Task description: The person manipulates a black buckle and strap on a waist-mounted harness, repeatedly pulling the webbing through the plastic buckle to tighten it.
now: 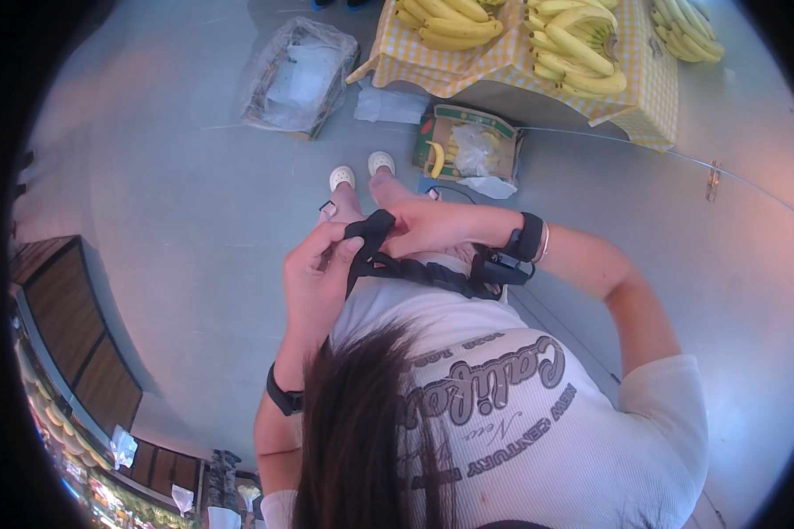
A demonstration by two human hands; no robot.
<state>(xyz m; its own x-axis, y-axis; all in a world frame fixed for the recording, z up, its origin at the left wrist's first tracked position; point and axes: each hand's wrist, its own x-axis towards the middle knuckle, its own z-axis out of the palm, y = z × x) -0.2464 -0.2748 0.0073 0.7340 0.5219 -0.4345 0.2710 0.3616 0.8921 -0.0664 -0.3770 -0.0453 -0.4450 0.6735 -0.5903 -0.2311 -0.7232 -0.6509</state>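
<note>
At my waist, my left hand (318,269) pinches a black fabric strap (368,231) between thumb and fingers. My right hand (419,225) meets it from the right, also closed on the strap, its fingertips partly hidden. More of the black strap runs across my waist to a small black device (503,266) below my right wrist. Each wrist wears a black band (528,236). Below my hands are my legs and white clogs (381,161).
A checked-cloth table (644,119) bearing bananas (578,53) stands ahead. On the floor are a cardboard box (507,150) with bananas, a plastic-lined crate (295,75) and a thin cable (591,134). A wooden-fronted display stand (71,326) is at left.
</note>
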